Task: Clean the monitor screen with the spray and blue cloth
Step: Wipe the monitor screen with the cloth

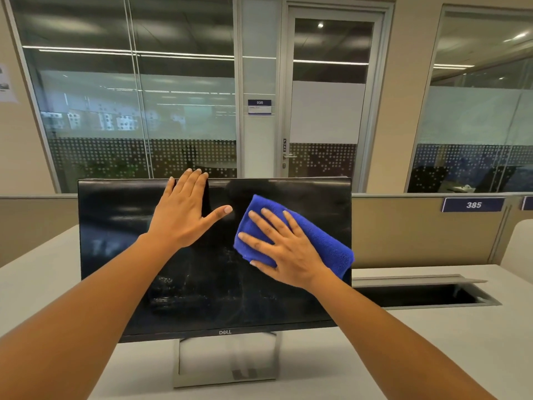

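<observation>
Evidently the wide left grip braces the black flat monitor so the right grip, also wide, can press the folded blue cloth beneath it.

We count one monitor, one monitor stand, one blue cloth and two hands: one left hand, one right hand. We count one counter with one open cable hatch. Behind the counter we count two blue number plates, the second plate cut by the frame edge, one door and one door sign.
</observation>
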Demonstrator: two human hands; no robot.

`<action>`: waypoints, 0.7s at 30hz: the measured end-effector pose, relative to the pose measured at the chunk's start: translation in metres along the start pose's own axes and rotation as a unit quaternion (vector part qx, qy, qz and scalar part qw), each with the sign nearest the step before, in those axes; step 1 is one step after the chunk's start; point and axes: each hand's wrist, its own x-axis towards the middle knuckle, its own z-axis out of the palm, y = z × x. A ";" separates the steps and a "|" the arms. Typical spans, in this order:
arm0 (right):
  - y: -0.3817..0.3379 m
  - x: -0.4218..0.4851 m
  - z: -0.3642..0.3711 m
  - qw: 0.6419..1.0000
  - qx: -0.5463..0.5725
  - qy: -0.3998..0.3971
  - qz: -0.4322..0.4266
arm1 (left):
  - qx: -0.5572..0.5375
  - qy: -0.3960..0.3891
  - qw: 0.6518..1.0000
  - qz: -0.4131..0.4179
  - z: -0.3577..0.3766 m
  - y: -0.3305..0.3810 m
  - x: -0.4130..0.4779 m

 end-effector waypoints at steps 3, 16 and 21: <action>0.000 -0.004 0.001 0.999 -0.032 0.001 -0.038 | 0.001 0.004 1.000 0.000 0.001 0.000 0.000; 0.048 -0.008 -0.012 0.897 0.095 0.114 0.417 | -0.002 -0.007 1.000 0.010 -0.001 -0.003 -0.001; 0.020 -0.019 -0.001 0.859 0.122 0.135 0.479 | -0.002 -0.004 1.000 0.009 -0.001 -0.003 -0.001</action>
